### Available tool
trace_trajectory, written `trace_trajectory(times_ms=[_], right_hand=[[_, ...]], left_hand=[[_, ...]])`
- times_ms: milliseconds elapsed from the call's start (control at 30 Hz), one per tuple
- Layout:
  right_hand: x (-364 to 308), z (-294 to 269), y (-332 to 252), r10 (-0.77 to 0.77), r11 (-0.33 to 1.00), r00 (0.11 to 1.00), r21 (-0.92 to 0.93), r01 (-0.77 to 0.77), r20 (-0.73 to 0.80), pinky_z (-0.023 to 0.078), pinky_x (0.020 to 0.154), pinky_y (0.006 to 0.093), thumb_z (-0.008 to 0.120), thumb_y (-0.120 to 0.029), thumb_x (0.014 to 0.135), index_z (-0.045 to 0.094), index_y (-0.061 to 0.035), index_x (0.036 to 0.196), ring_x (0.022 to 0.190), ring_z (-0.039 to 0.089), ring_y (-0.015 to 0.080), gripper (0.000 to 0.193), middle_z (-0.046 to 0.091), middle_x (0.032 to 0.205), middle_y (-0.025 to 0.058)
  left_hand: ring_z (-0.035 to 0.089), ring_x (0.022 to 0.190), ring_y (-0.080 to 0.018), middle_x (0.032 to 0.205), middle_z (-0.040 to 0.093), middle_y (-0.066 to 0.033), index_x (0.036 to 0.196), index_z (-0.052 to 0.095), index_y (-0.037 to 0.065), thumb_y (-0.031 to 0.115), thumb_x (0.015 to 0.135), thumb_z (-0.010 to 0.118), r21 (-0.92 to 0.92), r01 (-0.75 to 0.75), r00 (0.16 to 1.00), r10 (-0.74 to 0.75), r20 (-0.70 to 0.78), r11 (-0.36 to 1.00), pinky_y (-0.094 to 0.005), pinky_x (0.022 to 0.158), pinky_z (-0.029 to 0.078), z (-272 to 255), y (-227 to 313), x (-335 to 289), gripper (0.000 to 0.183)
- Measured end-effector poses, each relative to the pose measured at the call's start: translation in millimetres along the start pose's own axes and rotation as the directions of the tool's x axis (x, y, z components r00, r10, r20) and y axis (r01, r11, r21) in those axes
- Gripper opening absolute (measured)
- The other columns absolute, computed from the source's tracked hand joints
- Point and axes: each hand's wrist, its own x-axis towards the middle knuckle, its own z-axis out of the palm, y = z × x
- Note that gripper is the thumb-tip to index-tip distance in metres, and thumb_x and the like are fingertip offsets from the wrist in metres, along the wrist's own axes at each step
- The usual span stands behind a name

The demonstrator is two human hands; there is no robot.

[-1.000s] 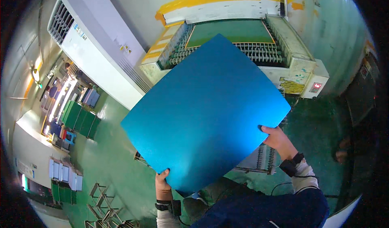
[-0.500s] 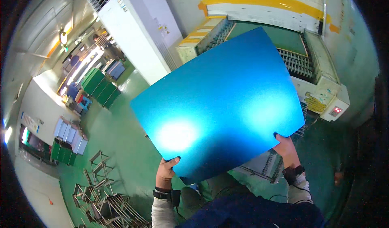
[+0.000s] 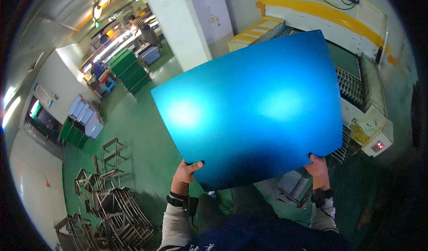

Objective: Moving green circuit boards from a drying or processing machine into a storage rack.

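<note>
A large flat blue sheet (image 3: 249,130) with a glossy face is held up before me, tilted, its right end higher than its left. Two bright patches of light shine on it. At its lower left corner my left hand (image 3: 185,173) grips the edge, thumb on top and fingers underneath. My right hand (image 3: 317,167) clasps the lower right edge the same way. The sheet hides the fingers below it. Beyond it, partly covered, stands a conveyor machine (image 3: 350,86) with rows of rollers and a green sheet or bed.
Metal racks (image 3: 118,215) stand on the green floor at the lower left. Green crates (image 3: 129,70) and grey-blue bins (image 3: 84,112) are stacked farther off. A tall white cabinet (image 3: 178,23) rises behind the sheet. A person (image 3: 145,30) in a striped top is in the distance.
My view has turned left, so the surroundings sit farther right in the picture. The blue sheet has levelled slightly and stays in both hands.
</note>
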Motion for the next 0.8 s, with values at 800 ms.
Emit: trace_trajectory(times_ms=[800], right_hand=[[37.1,78.3,28.2,0.060,0.996,0.982,-0.082,-0.045,0.179,0.047,0.082,0.0431,0.067,0.009,0.063,0.052,-0.0038,0.117,0.102,0.056,0.0283,0.057,0.059,0.110,0.0122]], left_hand=[[0.056,0.101,-0.0262,0.110,0.058,-0.0103,0.115,0.053,0.004,0.000,0.070,0.067,-0.853,0.204,0.788,-0.597,-0.148,0.481,-0.0400,0.088,0.044,-49.5,37.9,-59.8,0.048]])
